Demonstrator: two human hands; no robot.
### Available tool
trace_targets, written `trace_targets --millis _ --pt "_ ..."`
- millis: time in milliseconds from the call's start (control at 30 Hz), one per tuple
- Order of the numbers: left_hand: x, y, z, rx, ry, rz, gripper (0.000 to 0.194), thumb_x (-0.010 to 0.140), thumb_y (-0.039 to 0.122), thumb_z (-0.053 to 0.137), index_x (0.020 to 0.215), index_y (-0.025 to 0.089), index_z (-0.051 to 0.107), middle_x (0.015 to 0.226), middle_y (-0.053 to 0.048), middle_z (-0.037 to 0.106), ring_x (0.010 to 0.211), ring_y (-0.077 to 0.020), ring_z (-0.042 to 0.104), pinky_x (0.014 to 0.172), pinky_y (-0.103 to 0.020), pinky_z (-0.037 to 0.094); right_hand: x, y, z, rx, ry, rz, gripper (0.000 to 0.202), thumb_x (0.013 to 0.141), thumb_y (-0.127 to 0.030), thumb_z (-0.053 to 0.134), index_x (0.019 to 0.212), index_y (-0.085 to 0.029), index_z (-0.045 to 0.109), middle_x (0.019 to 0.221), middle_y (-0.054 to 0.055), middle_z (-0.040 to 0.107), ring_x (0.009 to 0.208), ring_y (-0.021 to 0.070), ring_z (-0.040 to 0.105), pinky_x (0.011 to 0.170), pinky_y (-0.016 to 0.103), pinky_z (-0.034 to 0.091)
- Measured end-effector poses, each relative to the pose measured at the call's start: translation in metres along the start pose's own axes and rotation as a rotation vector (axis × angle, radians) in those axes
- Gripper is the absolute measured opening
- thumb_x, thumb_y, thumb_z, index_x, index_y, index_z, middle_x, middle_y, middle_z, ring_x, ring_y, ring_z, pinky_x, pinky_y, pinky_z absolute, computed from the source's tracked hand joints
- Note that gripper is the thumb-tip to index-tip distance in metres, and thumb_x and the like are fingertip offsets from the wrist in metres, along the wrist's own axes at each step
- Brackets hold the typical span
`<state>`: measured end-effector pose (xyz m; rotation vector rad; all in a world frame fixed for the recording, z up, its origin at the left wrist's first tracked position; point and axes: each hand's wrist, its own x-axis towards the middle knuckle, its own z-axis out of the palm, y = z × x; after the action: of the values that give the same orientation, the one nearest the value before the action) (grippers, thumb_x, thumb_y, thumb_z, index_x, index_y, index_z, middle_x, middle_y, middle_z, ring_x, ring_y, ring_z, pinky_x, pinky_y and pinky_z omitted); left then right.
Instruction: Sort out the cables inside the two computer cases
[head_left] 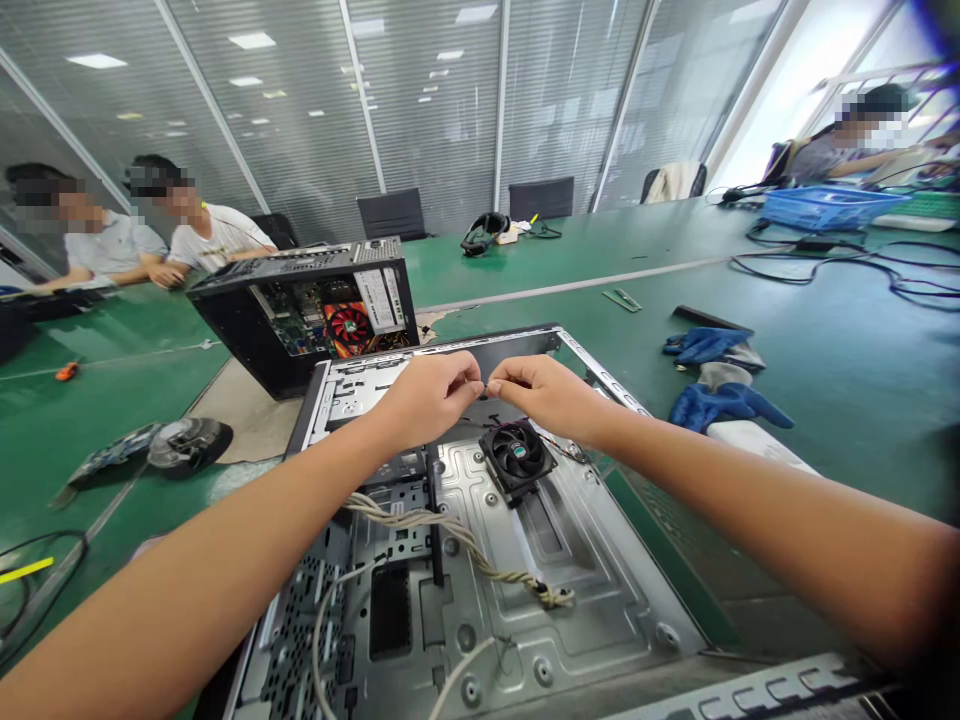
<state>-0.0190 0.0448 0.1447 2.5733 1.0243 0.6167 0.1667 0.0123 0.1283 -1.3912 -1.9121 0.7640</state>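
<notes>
Two pinches nearly meet, left hand (pixel 427 400) and right hand (pixel 553 398), fingers closed, anything held too small to tell; the black fan (pixel 519 455) lies below them, nearer the right.

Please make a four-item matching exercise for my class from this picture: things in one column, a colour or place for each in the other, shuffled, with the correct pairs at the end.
Things
1. Loose fan
2. Twisted cable
3. Gloves
4. Left hand

Colours and places
A. Blue and grey, on the table
B. Fingertips close to those of the right hand
C. Black, inside the open case
D. Beige, nearer the camera than item 1

Right pairs: 1-C, 2-D, 3-A, 4-B
</notes>
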Motion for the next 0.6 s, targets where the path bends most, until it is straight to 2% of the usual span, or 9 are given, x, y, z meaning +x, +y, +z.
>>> trace_targets --millis 133,233,367,600 --pt "-0.0006 -0.0014 -0.0004 0.017 0.026 0.030 0.008 0.081 0.023 0.059 0.085 0.017 0.062 0.067 0.001 0.061 0.060 -0.0117 0.051 0.059 -0.026 0.036 0.0015 0.0014 0.0000 0.001 -0.008 -0.005 0.019 0.084 -0.028 0.050 0.072 -0.018 0.059 0.067 0.000 0.052 0.066 0.0143 0.043 0.065 0.029 0.034" --pt "0.0002 -0.0022 -0.0006 0.054 0.007 0.029 0.008 0.083 0.022 0.057 0.085 0.017 0.062 0.071 0.000 0.063 0.063 -0.0124 0.052 0.061 -0.026 0.035 0.0024 0.0032 0.0000 0.003 -0.013 -0.007 0.018 0.083 -0.028 0.050 0.073 -0.017 0.061 0.068 0.000 0.053 0.067 0.0147 0.045 0.065 0.029 0.035" --pt "0.0017 -0.0025 -0.0001 0.065 -0.020 0.015 0.018 0.089 0.025 0.050 0.080 0.017 0.063 0.072 -0.001 0.064 0.064 -0.0128 0.050 0.061 -0.027 0.034 0.0021 0.0047 -0.0001 0.006 -0.007 0.005 0.018 0.083 -0.029 0.051 0.073 -0.017 0.061 0.066 0.000 0.053 0.064 0.0140 0.044 0.064 0.029 0.035" --pt "0.0024 -0.0008 -0.0003 0.030 -0.023 -0.011 0.025 0.090 0.027 0.045 0.075 0.017 0.062 0.067 -0.001 0.062 0.059 -0.0119 0.049 0.058 -0.026 0.033 0.0011 0.0011 -0.0015 0.045 -0.005 -0.043 0.015 0.084 -0.029 0.051 0.077 -0.017 0.058 0.068 -0.001 0.052 0.063 0.0130 0.043 0.063 0.028 0.034"
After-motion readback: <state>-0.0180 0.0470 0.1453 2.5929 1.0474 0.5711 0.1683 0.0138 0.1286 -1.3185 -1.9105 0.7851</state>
